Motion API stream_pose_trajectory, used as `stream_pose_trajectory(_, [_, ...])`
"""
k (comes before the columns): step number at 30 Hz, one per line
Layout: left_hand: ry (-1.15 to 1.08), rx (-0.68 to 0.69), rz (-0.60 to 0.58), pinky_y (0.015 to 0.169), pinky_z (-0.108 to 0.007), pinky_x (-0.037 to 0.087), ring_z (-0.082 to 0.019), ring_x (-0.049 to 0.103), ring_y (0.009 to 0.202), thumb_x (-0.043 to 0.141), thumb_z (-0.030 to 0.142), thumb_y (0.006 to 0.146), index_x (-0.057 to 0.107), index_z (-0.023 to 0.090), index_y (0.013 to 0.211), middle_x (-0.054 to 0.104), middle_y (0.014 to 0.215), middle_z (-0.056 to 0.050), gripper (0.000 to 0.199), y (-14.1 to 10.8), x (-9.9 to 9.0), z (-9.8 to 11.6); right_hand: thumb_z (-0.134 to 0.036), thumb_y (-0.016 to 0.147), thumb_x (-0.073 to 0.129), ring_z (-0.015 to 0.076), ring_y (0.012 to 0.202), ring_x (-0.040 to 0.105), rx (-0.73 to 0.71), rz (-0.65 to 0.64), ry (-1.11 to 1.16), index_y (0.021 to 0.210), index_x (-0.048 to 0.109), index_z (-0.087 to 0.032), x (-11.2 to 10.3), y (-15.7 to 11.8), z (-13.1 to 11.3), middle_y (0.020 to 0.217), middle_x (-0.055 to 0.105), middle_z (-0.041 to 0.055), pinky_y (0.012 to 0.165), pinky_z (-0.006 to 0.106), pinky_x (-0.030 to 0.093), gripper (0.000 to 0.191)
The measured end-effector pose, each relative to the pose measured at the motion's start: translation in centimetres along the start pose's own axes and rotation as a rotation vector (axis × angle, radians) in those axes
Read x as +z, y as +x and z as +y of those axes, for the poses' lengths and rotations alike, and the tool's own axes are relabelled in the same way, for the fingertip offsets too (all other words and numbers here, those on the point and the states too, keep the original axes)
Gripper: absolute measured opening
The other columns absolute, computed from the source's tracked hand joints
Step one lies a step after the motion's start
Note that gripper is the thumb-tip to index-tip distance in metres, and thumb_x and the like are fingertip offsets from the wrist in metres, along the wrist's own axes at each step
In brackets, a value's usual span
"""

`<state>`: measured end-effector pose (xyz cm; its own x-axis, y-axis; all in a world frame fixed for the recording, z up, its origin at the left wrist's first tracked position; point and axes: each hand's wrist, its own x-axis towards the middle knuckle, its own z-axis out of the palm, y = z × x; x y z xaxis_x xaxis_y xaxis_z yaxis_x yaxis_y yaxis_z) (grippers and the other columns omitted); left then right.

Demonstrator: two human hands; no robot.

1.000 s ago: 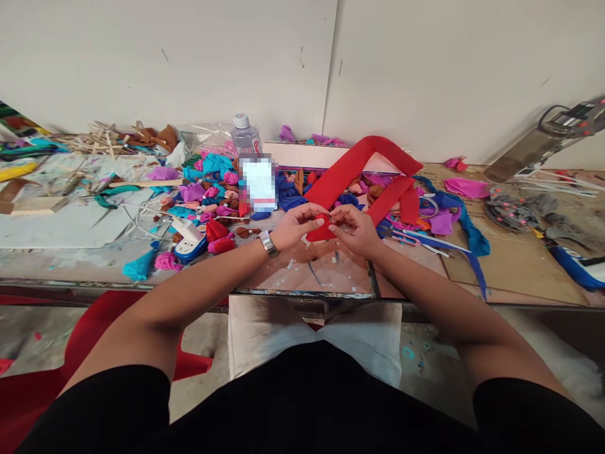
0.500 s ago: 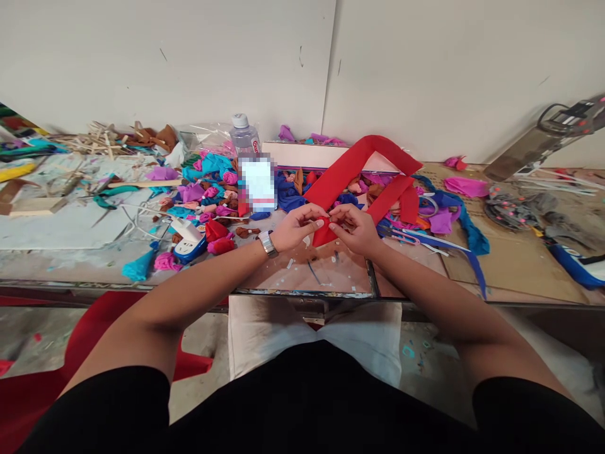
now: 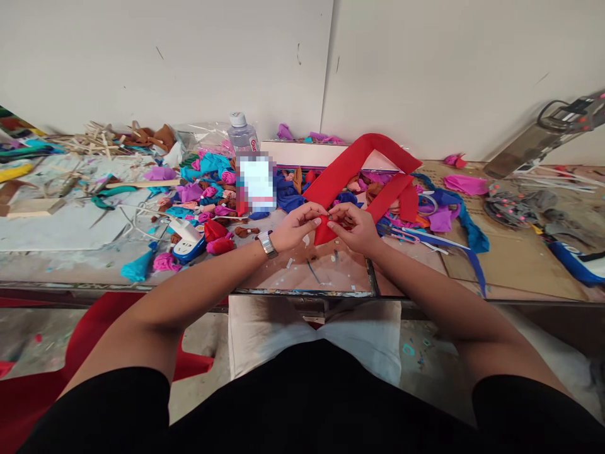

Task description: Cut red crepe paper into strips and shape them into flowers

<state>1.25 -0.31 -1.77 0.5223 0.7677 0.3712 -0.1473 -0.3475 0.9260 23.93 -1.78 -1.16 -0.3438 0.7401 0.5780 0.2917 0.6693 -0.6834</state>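
Observation:
My left hand (image 3: 302, 228), with a metal watch (image 3: 267, 244) at its wrist, pinches the folded end of a red cloth strip between thumb and fingers. Opposite it, fingertips nearly touching, my right hand (image 3: 353, 231) pinches the same end. The red cloth strip (image 3: 366, 146) loops up behind my hands and bends back down on the right; part of its end (image 3: 323, 236) hangs below my fingers. Exactly what lies between the fingertips is too small to make out. Scissors (image 3: 401, 234) with pale handles lie just right of my right hand.
Rolled cloth pieces (image 3: 208, 189) in several colours heap on the left and behind. A lit phone (image 3: 259, 183) leans by a water bottle (image 3: 243, 135). A blue-and-white power strip (image 3: 188, 246) sits nearer. Cardboard (image 3: 515, 252) and a dark bottle (image 3: 520, 142) are on the right.
My fingertips have shifted slightly on the red cloth, and less of it shows between them while a little more hangs below. The view has moved very slightly.

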Motion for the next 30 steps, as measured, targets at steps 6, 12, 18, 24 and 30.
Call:
stream_pose_trajectory(6, [-0.058, -0.025, -0.023, 0.093, -0.031, 0.053, -0.016, 0.071, 0.099, 0.080, 0.046, 0.092, 0.059, 0.020, 0.128, 0.074, 0.111, -0.008, 0.049, -0.16, 0.19, -0.22, -0.049, 0.098, 0.073, 0.0182, 0.077, 0.064, -0.025, 0.002, -0.018, 0.115, 0.068, -0.025, 0.04, -0.01, -0.21, 0.087, 0.069, 0.0024, 0.071, 0.032, 0.052, 0.030])
stream_pose_trajectory(12, [-0.138, -0.066, 0.037, 0.088, -0.029, 0.054, -0.015, 0.070, 0.095, 0.080, 0.047, 0.092, 0.060, 0.019, 0.123, 0.074, 0.108, -0.007, 0.046, 0.05, 0.07, 0.02, -0.056, 0.093, 0.076, 0.0215, 0.082, 0.069, -0.020, 0.006, -0.011, 0.114, 0.068, -0.024, -0.04, 0.11, -0.50, 0.096, 0.075, 0.0062, 0.074, 0.035, 0.057, 0.039])
stream_pose_trajectory(18, [-0.105, -0.066, 0.051, 0.083, -0.027, 0.050, -0.013, 0.066, 0.088, 0.080, 0.051, 0.091, 0.062, 0.019, 0.113, 0.071, 0.102, -0.004, 0.043, 0.02, 0.01, 0.24, -0.053, 0.094, 0.075, 0.0216, 0.087, 0.072, 0.009, 0.006, 0.028, 0.117, 0.069, -0.024, 0.06, -0.11, -0.10, 0.099, 0.076, 0.0062, 0.074, 0.033, 0.056, 0.037])
stream_pose_trajectory(24, [-0.073, -0.068, 0.013, 0.087, -0.030, 0.051, -0.016, 0.068, 0.095, 0.077, 0.053, 0.094, 0.061, 0.018, 0.116, 0.073, 0.108, -0.007, 0.044, -0.10, -0.01, 0.12, -0.049, 0.097, 0.073, 0.0204, 0.082, 0.069, 0.010, 0.000, 0.037, 0.117, 0.070, -0.024, 0.14, -0.17, -0.02, 0.094, 0.073, 0.0049, 0.070, 0.033, 0.054, 0.032])
stream_pose_trajectory(30, [-0.062, -0.067, -0.001, 0.086, -0.029, 0.051, -0.016, 0.069, 0.094, 0.077, 0.053, 0.094, 0.060, 0.019, 0.118, 0.074, 0.108, -0.007, 0.045, -0.16, 0.02, -0.28, -0.047, 0.098, 0.073, 0.0233, 0.094, 0.074, -0.018, -0.024, 0.047, 0.120, 0.070, -0.025, -0.11, -0.26, 0.20, 0.106, 0.077, 0.0077, 0.081, 0.037, 0.059, 0.031])
